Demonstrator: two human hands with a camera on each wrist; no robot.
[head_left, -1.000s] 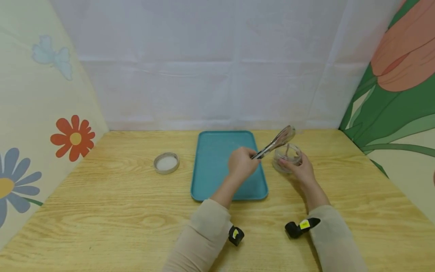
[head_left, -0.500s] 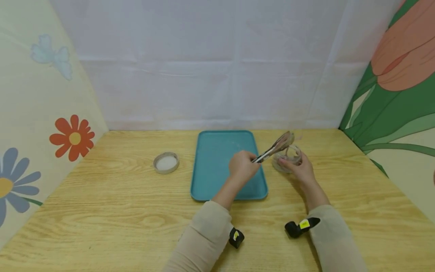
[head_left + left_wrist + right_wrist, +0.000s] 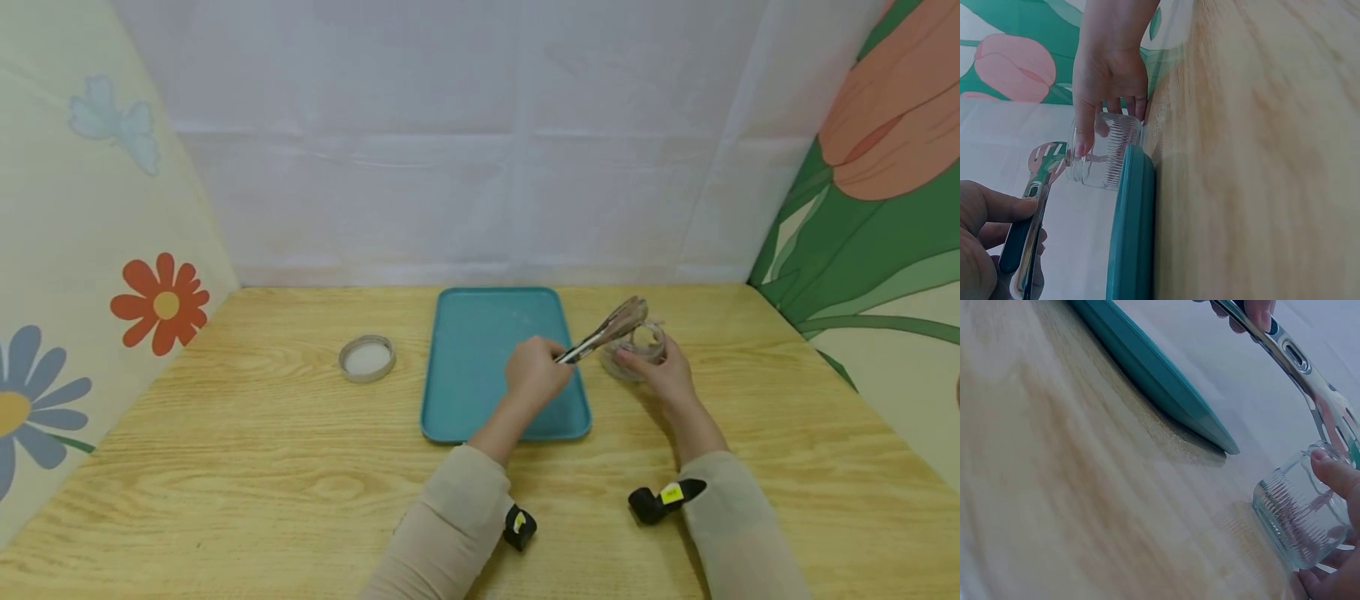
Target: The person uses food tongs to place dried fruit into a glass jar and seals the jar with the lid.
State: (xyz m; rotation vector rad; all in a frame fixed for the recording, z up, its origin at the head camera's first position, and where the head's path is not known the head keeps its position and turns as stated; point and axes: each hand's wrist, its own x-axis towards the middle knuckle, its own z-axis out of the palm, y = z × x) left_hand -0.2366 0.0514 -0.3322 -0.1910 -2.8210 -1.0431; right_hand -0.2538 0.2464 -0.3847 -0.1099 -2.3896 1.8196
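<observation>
My left hand (image 3: 536,371) grips metal tongs (image 3: 592,340) by dark-edged handles, thumb along one side in the left wrist view. Their slotted heads (image 3: 1049,157) point right and lie close over the mouth of a clear glass jar (image 3: 624,369). Around the jar curl the thumb and fingers of my right hand (image 3: 671,379), which steadies it on the table just right of the tray. Ribbed lines run across the jar's lower wall (image 3: 1285,512). A small pinkish shape shows through the glass; what it is I cannot tell.
A blue-green rectangular tray (image 3: 480,333) lies mid-table beneath my left hand. Left of it, a round lid (image 3: 367,360) with a pale inside rests on the wooden table (image 3: 262,467). A white cloth (image 3: 420,167) hangs behind, with flower-painted panels on both sides.
The tongs and left hand have moved down slightly, bringing the slotted heads from above the jar to near its mouth. My right hand and the jar stay in place.
</observation>
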